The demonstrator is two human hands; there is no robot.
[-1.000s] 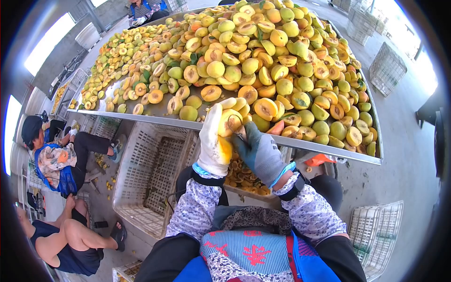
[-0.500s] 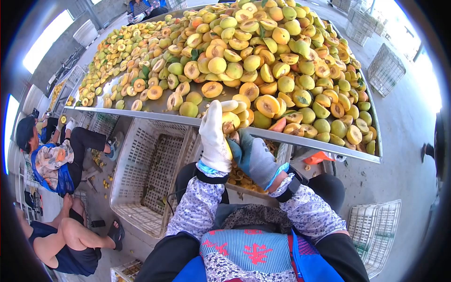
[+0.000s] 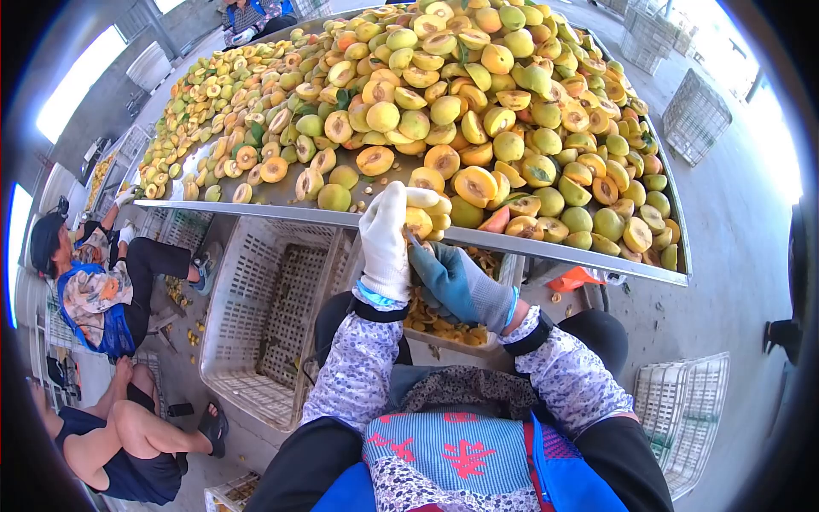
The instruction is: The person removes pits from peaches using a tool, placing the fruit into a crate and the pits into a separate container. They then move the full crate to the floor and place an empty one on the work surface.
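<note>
My left hand [image 3: 386,243], in a white glove with yellowed fingertips, is closed around a yellow peach half [image 3: 418,224] just off the table's front edge. My right hand [image 3: 461,286], in a grey-and-blue glove, is closed on a small thin metal tool [image 3: 414,240]. The tool's tip is against or very near the peach half; its handle is hidden in the glove. Halved peaches [image 3: 475,185] lie heaped on the metal-rimmed table [image 3: 299,213] beyond my hands. Below them, a crate of peach pieces [image 3: 435,320] stands between my knees.
A white plastic crate [image 3: 247,316] stands at my left, another crate [image 3: 682,418] at my right. Two people [image 3: 94,290] sit along the left side, and another person [image 3: 256,17] is across the table. An orange-red bag [image 3: 573,279] lies under the table's right part.
My right hand has turned and drawn slightly down, so the tool's tip now shows beside the peach half. My left hand stays closed on the fruit. A seated person's arm now reaches toward the table.
</note>
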